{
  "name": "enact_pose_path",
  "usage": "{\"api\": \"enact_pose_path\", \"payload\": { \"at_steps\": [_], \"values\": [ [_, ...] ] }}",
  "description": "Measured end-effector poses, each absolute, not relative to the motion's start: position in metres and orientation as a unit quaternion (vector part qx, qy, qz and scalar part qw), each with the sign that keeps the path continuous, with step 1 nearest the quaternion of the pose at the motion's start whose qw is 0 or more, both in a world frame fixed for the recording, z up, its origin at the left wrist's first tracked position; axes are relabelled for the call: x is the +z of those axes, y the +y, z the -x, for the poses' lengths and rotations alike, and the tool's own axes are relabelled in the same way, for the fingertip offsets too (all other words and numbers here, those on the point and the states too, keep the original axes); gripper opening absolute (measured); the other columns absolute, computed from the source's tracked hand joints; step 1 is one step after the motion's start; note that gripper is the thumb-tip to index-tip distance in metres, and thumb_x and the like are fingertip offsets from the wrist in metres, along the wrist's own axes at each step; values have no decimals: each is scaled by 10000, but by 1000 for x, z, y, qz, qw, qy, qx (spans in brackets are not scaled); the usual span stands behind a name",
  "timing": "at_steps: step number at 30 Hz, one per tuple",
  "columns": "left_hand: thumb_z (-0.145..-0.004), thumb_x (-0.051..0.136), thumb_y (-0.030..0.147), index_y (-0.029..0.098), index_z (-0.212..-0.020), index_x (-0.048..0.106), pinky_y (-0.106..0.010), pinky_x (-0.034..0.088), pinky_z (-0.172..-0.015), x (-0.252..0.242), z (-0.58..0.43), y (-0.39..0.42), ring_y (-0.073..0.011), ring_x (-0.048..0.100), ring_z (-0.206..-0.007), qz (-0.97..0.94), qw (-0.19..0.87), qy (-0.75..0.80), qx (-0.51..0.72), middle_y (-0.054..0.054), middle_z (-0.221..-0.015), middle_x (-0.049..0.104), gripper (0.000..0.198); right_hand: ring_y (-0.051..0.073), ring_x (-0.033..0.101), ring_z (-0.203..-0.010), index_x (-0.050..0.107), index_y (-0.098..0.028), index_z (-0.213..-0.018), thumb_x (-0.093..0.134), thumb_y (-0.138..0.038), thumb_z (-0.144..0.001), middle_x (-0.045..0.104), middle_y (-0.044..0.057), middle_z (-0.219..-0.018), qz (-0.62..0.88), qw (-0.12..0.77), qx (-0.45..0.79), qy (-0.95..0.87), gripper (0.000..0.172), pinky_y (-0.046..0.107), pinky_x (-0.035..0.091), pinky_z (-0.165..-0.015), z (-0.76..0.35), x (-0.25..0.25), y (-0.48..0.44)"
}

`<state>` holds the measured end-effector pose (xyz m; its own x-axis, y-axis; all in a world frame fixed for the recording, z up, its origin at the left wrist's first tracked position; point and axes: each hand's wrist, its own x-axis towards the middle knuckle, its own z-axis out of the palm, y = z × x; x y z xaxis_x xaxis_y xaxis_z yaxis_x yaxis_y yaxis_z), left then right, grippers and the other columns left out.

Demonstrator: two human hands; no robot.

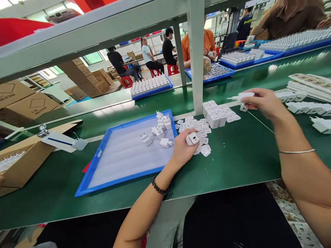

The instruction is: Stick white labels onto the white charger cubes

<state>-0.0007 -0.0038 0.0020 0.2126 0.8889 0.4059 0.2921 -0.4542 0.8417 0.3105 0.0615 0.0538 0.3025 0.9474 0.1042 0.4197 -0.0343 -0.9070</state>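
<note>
My left hand (183,148) is closed around a white plug charger (192,138), its port end facing up toward me. In my right hand (266,102) another white charger (245,95) is pinched between thumb and fingers, prongs pointing left. Just under that one, a further charger (243,108) shows its ports. Loose white cover plates (206,150) lie around my left fingers, and stacked white plates (214,114) stand behind them. To the left, a blue-rimmed tray (121,176) bears several chargers (158,131) at its right side.
Rows of chargers (307,107) and white strips (310,86) lie at the right. A metal post (195,62) rises behind the plates. An open cardboard box (28,168) stands at the left. Across the bench, people sit near trays of chargers (150,86).
</note>
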Motion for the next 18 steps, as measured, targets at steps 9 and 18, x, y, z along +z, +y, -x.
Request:
{"api": "enact_pose_path", "payload": {
  "at_steps": [9,18],
  "values": [
    [-890,658,222,221,-1358,612,-441,481,-1161,-4,0,-5,-250,599,-1348,-794,154,391,439,-93,-1435,636,470,194,681,-728,717,-225,-1092,742,-340,-735,716,41,-992,426,363,513,-651,376,336,562,-664,-184,22,21],
    [-748,820,263,180,-1171,738,-410,564,-997,11,9,1,-281,717,-1123,-677,288,461,497,-105,-1204,764,438,251,668,-1024,608,-179,-1272,603,-528,-874,709,113,-1108,380,225,495,-748,530,386,524,-876,-213,19,39]
  ]
}}
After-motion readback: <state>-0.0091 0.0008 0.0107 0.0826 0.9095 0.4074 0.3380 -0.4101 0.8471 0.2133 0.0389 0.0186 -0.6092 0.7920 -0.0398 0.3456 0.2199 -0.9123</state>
